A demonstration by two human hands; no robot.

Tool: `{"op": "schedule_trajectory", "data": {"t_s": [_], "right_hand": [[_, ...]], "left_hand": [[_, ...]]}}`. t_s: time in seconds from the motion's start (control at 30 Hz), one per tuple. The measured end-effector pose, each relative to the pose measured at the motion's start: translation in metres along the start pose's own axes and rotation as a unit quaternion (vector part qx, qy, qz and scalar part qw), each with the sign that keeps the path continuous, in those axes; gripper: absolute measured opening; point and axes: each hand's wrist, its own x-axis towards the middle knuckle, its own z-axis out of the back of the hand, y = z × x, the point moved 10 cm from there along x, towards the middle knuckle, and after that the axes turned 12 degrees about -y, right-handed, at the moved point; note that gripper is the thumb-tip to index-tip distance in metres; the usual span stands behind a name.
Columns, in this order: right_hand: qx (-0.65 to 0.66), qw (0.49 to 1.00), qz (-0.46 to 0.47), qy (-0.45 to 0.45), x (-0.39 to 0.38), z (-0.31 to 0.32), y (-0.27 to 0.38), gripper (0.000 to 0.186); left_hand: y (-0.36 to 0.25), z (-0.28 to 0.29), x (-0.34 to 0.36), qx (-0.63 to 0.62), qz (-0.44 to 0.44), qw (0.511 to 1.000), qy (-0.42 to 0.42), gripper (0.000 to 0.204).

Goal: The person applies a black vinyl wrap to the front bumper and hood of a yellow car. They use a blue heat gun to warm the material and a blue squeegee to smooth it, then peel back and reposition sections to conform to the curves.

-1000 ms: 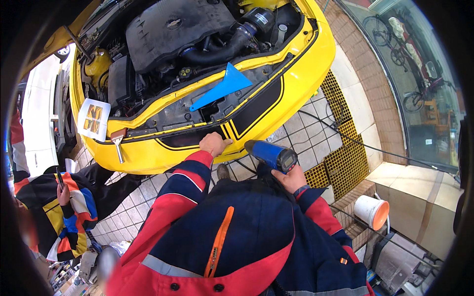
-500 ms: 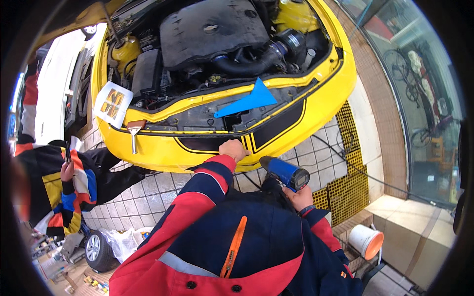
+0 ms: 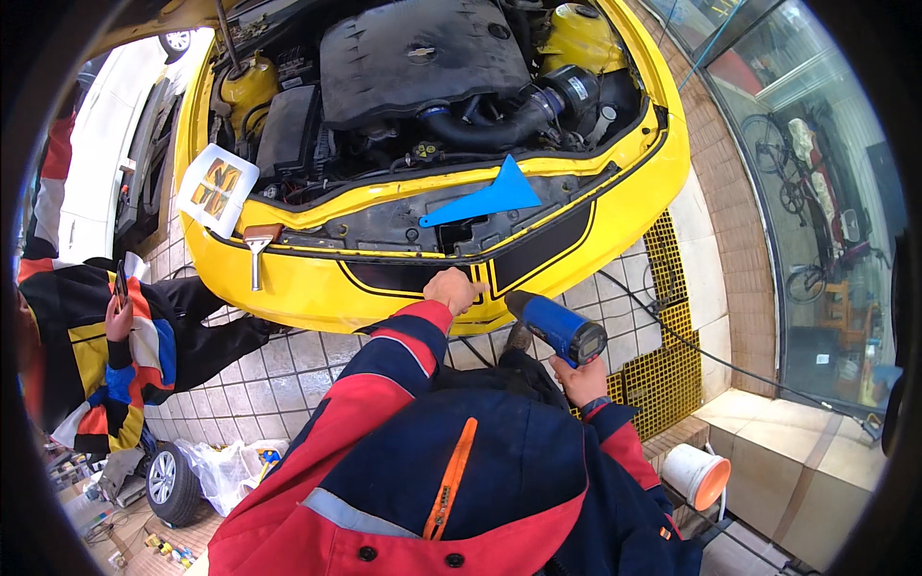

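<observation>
at nine o'clock a seated co-worker (image 3: 106,355) looks on. the left hand (image 3: 455,290) presses flat, fingers spread, on the yellow bumper (image 3: 317,293), steadying the black stripe (image 3: 538,252). at four o'clock of it, the right hand (image 3: 579,378) grips a blue heat gun (image 3: 555,327), nozzle aimed toward the stripe.

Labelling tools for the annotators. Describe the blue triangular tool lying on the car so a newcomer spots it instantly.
Start at the yellow car with its bonnet open and find the dark panel along the front edge of the engine bay. The blue squeegee lies flat there, above the left hand. It is the only flat, bright-blue wedge; the blue heat gun in the right hand is bulky and tubular.
</observation>
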Motion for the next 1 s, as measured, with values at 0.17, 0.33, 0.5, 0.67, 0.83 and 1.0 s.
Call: {"op": "schedule_trajectory", "data": {"t_s": [0.17, 0.33, 0.5, 0.67, 0.83, 1.0], "right_hand": [[0.0, 0.999, -0.034, 0.029, -0.003, -0.011, 0.014, 0.043], [-0.035, 0.995, -0.049, 0.079, -0.007, -0.024, 0.014, 0.04], [-0.059, 0.99, 0.045, 0.117, -0.016, -0.035, 0.02, 0.038], [-0.115, 0.986, 0.014, 0.123, -0.026, -0.031, 0.007, 0.041], [-0.044, 0.989, -0.055, 0.132, -0.027, -0.027, 0.004, 0.042], [0.009, 0.995, -0.017, 0.096, -0.014, -0.024, 0.021, 0.039]], "left_hand": [[0.012, 0.003, 0.007, -0.235, 0.063, 0.97, -0.003, 0.082], [0.012, -0.011, 0.017, -0.245, 0.045, 0.968, 0.016, 0.081], [-0.002, 0.045, -0.002, 0.048, -0.116, 0.964, -0.235, 0.055], [-0.03, 0.063, -0.055, 0.096, -0.313, 0.878, -0.349, 0.041], [-0.021, 0.047, -0.038, 0.112, -0.281, 0.909, -0.285, 0.044], [-0.022, 0.046, -0.054, 0.055, -0.329, 0.883, -0.331, 0.055]]}}
